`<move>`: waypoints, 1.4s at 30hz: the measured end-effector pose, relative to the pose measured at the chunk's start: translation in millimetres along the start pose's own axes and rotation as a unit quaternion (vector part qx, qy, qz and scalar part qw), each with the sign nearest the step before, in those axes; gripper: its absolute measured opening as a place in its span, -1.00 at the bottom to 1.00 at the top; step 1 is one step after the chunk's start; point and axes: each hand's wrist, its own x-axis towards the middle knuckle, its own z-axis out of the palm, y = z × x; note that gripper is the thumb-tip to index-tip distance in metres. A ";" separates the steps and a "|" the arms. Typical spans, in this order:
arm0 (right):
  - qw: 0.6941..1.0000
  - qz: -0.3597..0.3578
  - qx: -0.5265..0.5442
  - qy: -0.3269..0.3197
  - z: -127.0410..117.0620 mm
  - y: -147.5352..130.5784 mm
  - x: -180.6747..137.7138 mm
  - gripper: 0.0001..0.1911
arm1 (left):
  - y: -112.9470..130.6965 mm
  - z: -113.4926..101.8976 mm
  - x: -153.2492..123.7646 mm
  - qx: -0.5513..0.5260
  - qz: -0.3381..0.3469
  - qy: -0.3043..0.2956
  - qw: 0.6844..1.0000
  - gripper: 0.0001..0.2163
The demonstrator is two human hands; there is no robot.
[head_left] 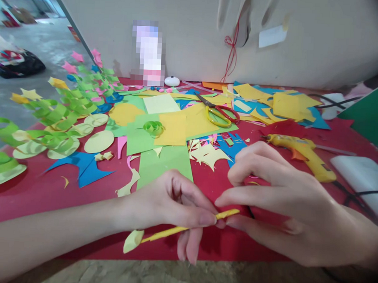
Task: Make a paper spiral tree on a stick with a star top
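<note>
Red table [49, 194] littered with paper scraps, scissors [220, 113], glue gun [304, 152]. Left hand [170, 203] and right hand [277, 203] fingers pinch yellow paper roll [172, 231] above front edge. Mostly rolled tight; pale flap [133, 241] at its left end unrolled.

Both hands meet near the front: left hand [174, 201] and right hand [277, 199] pinch a thin rolled yellow paper strip [185, 229] above the red surface [49, 189]; yellow glue gun [304, 152] lies far right.
</note>
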 end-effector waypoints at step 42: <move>0.985 -0.057 -0.129 0.099 3.4 -3.4 3.2 -0.76 | -0.5 0.8 -0.8 0.009 -0.015 -0.041 0.999 -0.76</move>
